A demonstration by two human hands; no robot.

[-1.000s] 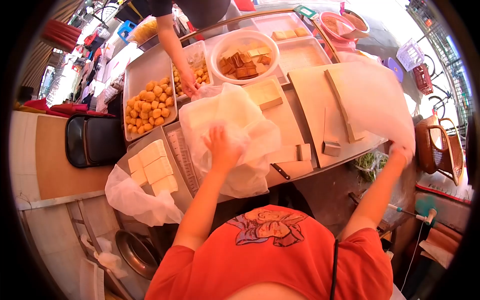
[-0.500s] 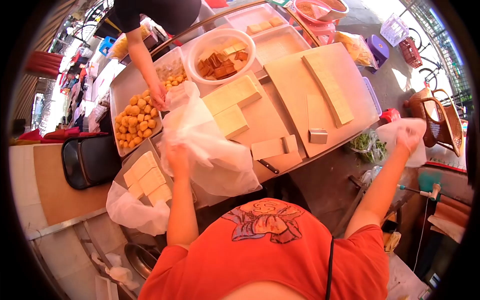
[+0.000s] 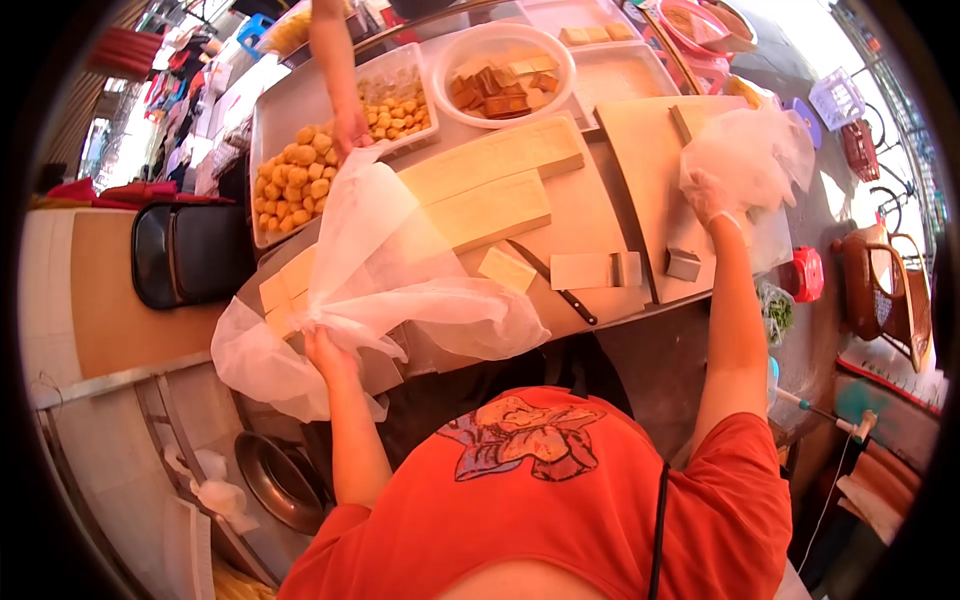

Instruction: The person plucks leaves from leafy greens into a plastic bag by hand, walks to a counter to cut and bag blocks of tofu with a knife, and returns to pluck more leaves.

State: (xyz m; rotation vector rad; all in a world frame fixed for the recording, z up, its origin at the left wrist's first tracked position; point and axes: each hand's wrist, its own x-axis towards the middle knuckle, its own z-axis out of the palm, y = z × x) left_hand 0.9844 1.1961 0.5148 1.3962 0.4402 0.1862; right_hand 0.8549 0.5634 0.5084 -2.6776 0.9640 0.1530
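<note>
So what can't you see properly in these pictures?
All in the head view:
Left hand: its fingertips, hidden by the folds of the white sheet.
Right hand: its fingertips, hidden by the pale bundle.
The other person: face cut off by the top edge.
Far-off goods at upper left: too small and blurred.

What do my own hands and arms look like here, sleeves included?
Your left hand and right hand are gloveless; short orange-red sleeves leave both forearms uncovered. Something pale crosses the right wrist, too unclear to identify.
</note>
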